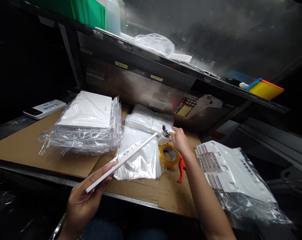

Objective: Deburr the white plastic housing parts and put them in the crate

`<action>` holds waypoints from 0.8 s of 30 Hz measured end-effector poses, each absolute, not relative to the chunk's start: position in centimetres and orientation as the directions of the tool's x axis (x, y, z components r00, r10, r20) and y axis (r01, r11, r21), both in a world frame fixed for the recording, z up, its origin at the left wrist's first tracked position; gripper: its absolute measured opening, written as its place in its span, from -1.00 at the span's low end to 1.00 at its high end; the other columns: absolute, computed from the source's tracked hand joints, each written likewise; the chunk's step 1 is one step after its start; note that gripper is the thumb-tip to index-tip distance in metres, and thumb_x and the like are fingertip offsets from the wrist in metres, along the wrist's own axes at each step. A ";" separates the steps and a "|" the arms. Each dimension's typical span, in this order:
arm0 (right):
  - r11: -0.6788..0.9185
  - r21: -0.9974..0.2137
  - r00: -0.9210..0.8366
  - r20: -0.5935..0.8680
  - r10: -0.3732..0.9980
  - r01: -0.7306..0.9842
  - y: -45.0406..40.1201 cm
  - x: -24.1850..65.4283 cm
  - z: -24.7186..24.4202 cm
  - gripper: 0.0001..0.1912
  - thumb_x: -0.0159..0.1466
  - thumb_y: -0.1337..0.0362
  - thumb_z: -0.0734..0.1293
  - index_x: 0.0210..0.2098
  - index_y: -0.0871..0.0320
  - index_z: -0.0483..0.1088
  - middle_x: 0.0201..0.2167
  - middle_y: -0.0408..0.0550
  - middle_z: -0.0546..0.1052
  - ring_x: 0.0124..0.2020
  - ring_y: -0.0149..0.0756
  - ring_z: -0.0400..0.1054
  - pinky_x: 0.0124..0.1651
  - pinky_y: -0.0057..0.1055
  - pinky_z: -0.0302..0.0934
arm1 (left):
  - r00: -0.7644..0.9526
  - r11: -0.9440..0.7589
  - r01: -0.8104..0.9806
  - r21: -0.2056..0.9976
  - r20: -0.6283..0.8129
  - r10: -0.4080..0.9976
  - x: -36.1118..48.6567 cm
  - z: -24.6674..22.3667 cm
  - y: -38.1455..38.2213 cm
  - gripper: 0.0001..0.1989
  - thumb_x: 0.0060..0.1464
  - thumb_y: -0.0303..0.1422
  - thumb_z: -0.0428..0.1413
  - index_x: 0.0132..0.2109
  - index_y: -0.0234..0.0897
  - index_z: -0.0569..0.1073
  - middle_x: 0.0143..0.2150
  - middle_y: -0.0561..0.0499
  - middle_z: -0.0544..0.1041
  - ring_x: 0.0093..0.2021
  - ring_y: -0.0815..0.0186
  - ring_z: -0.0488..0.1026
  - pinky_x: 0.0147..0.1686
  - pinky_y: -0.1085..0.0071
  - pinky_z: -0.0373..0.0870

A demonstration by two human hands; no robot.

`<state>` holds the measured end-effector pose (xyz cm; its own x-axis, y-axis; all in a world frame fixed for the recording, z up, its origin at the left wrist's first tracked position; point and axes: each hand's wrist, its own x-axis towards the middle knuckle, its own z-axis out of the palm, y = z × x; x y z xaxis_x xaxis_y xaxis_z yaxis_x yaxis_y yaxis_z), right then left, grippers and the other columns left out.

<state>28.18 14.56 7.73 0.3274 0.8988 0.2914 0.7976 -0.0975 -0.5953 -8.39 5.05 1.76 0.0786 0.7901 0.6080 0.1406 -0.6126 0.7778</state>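
Note:
My left hand [87,196] grips a thin white panel [125,159] by its near end, thumb below and fingers on top. The panel is tilted, its far end raised over clear plastic bags [138,163], and grey marks show on one face. My right hand [181,141] is closed at the side of a small white bottle [163,138] with a shiny metal top. What its fingertips pinch is hidden. A roll of yellow tape [169,155] lies just below this hand, beside a red-handled tool [182,169].
Bagged white flat packs [85,110] are stacked at left, near a white handheld device [44,109]. More white pieces in clear plastic [233,170] lie at right. A metal shelf [140,55] overhangs the cardboard-covered bench [145,191]. Folded bags [148,118] lie at the back.

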 end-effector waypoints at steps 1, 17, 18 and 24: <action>-0.102 -0.547 0.305 0.295 0.905 0.831 14.9 28.2 7.6 -0.58 0.36 0.21 0.23 0.13 0.24 0.45 0.08 0.25 0.44 0.08 0.06 0.37 0.14 -0.11 0.21 | 0.074 -0.622 0.146 0.769 0.619 0.782 -8.3 2.0 5.0 -0.56 0.22 -0.56 0.19 0.20 -0.17 0.49 0.16 0.02 0.59 0.13 0.26 0.54 0.23 0.46 0.40; -0.071 -0.436 0.281 0.439 0.854 0.897 14.9 27.7 8.5 -0.83 0.30 0.24 0.34 -0.24 0.15 0.57 -0.15 0.08 0.57 -0.16 -0.08 0.45 -0.07 -0.18 0.30 | 0.066 -0.680 0.196 0.706 0.682 0.728 -7.6 3.0 4.1 -0.55 0.18 -0.67 0.18 0.19 -0.33 0.49 0.15 -0.08 0.58 0.13 0.08 0.55 0.22 0.26 0.46; -0.063 -0.459 0.308 0.482 0.821 0.886 13.9 26.8 9.0 -0.79 0.35 0.20 0.30 -0.17 0.16 0.54 -0.11 0.09 0.56 -0.12 -0.09 0.45 -0.03 -0.19 0.31 | 0.066 -0.680 0.198 0.706 0.683 0.727 -7.5 3.0 4.0 -0.54 0.17 -0.68 0.18 0.19 -0.33 0.49 0.16 -0.09 0.58 0.13 0.06 0.54 0.22 0.24 0.46; 0.365 -0.647 0.236 0.651 0.721 0.670 3.7 16.4 11.3 -0.86 0.37 0.20 0.38 -0.09 0.03 0.50 -0.13 -0.04 0.51 -0.08 -0.21 0.44 -0.04 -0.29 0.38 | 0.121 -0.760 0.238 0.604 0.758 0.641 -7.0 3.2 4.0 -0.49 0.11 -0.74 0.19 0.18 -0.35 0.49 0.14 -0.07 0.59 0.13 0.02 0.54 0.19 0.14 0.49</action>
